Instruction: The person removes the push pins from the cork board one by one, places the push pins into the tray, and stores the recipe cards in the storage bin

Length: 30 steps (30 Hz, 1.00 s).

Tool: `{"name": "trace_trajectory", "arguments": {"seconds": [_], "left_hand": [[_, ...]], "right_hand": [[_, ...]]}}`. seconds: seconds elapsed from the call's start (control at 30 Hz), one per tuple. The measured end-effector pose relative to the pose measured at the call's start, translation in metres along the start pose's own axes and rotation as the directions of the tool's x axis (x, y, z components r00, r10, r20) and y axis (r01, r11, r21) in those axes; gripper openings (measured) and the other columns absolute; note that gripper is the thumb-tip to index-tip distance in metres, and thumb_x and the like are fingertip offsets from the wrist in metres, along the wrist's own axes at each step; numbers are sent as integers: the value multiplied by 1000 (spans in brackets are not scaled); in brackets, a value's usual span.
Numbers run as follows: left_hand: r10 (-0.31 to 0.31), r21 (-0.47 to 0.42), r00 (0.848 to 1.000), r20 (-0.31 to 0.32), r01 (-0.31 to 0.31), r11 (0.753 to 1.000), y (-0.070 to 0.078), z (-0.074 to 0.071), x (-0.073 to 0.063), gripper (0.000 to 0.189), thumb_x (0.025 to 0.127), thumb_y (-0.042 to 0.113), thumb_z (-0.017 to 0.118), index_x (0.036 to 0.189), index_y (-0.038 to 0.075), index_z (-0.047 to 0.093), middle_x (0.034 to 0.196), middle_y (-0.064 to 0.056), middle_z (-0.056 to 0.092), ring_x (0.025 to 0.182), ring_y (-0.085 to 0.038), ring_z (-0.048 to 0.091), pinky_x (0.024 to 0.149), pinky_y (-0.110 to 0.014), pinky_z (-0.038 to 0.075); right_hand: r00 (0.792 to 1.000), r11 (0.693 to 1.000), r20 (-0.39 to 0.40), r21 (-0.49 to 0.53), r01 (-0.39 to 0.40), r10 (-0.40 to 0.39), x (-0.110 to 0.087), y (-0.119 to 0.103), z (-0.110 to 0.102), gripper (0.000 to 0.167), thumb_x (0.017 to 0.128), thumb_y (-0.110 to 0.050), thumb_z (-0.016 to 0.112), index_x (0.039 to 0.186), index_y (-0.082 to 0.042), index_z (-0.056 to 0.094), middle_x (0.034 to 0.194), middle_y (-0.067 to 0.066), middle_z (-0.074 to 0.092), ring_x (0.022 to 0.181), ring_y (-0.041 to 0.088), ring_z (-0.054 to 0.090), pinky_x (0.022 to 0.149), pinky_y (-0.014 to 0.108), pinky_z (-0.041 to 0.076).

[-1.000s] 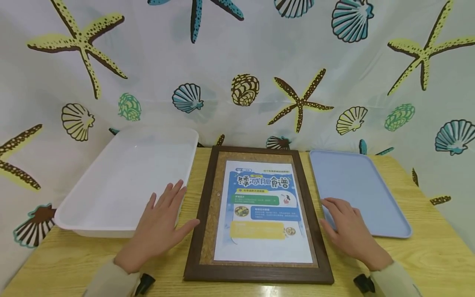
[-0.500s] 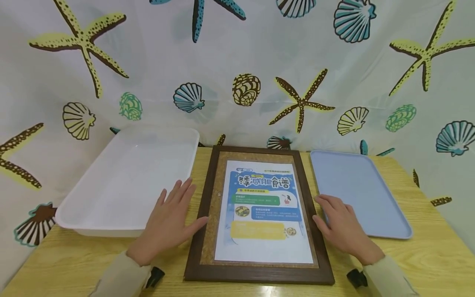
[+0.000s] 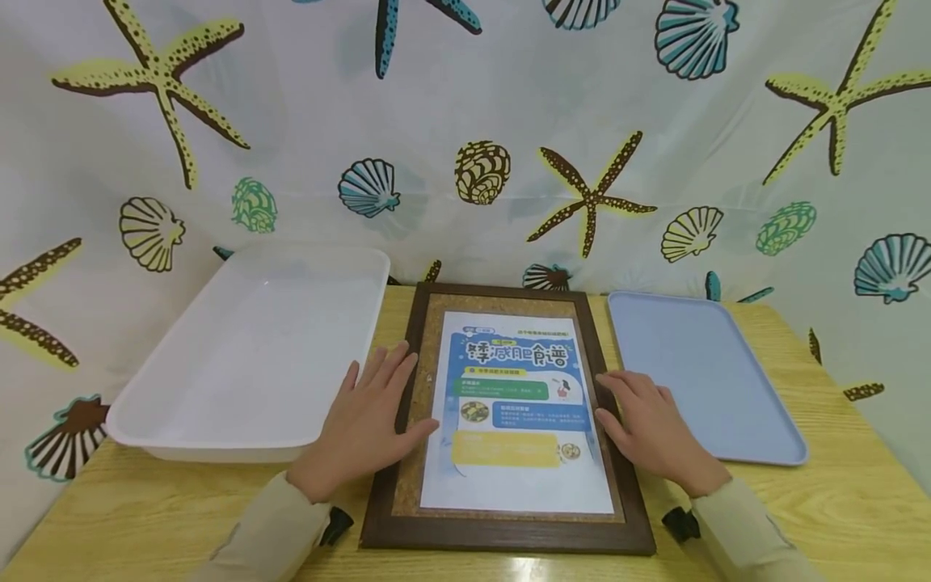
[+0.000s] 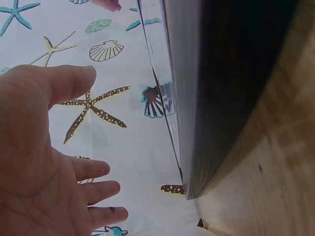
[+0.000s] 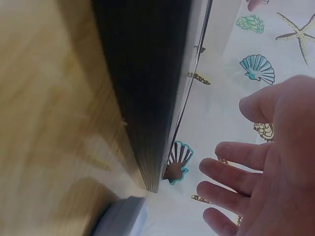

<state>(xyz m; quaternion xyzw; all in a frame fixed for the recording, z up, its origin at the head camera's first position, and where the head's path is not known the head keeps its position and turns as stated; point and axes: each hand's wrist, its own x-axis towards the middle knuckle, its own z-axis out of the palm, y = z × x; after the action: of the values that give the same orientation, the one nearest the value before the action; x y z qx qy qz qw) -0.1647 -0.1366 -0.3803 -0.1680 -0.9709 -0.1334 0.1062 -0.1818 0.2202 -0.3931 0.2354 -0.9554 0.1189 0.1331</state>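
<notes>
A dark brown picture frame (image 3: 509, 533) lies flat on the wooden table, with a printed blue, green and yellow sheet (image 3: 516, 493) on its cork backing. My left hand (image 3: 364, 424), fingers spread and holding nothing, hovers over the frame's left side. On the opposite side, my right hand (image 3: 655, 428) is over the right border, its fingers loosely bent and nothing in them. Both wrist views show a gap between each palm and the frame's edge: the left hand (image 4: 44, 147) is raised above the edge, as is the right hand (image 5: 266, 167).
A deep white tray (image 3: 240, 444) stands to the left of the frame. To the right lies a flat light blue tray (image 3: 705, 347). Behind them hangs a white cloth (image 3: 436, 97) printed with starfish and shells. The table (image 3: 145, 517) is light wood.
My left hand has moved right, from beside the white tray to over the frame's left side. The right hand has moved left, from the blue tray's edge to over the frame's right border.
</notes>
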Motion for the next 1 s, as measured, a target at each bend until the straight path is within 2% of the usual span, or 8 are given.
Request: {"name": "trace_trajectory", "arguments": {"seconds": [0.3, 0.67, 1.0], "left_hand": [[-5, -12, 998, 55, 6, 1000, 5, 8, 9, 84, 84, 51, 64, 146, 1, 37, 156, -19, 27, 143, -44, 24, 113, -65, 13], [6, -18, 995, 97, -5, 1000, 8, 7, 21, 78, 86, 49, 64, 145, 5, 40, 154, -17, 32, 139, -45, 31, 109, -67, 22], [-24, -39, 982, 189, 32, 999, 13, 11, 32, 81, 88, 48, 63, 148, 1, 34, 154, -19, 32, 141, -41, 30, 109, -64, 26]], "right_hand": [[999, 1000, 21, 6, 25, -25, 13, -6, 7, 41, 92, -19, 63, 127, 1, 57, 126, 19, 56, 118, 37, 51, 91, 57, 41], [997, 998, 23, 18, 67, -67, 28, -7, 3, 35, 92, -20, 63, 120, 0, 60, 119, 16, 60, 113, 35, 54, 85, 56, 43], [994, 998, 106, 47, 35, -40, 50, -19, 8, 36, 94, -24, 62, 122, -2, 60, 119, 14, 62, 116, 33, 54, 95, 54, 42]]}}
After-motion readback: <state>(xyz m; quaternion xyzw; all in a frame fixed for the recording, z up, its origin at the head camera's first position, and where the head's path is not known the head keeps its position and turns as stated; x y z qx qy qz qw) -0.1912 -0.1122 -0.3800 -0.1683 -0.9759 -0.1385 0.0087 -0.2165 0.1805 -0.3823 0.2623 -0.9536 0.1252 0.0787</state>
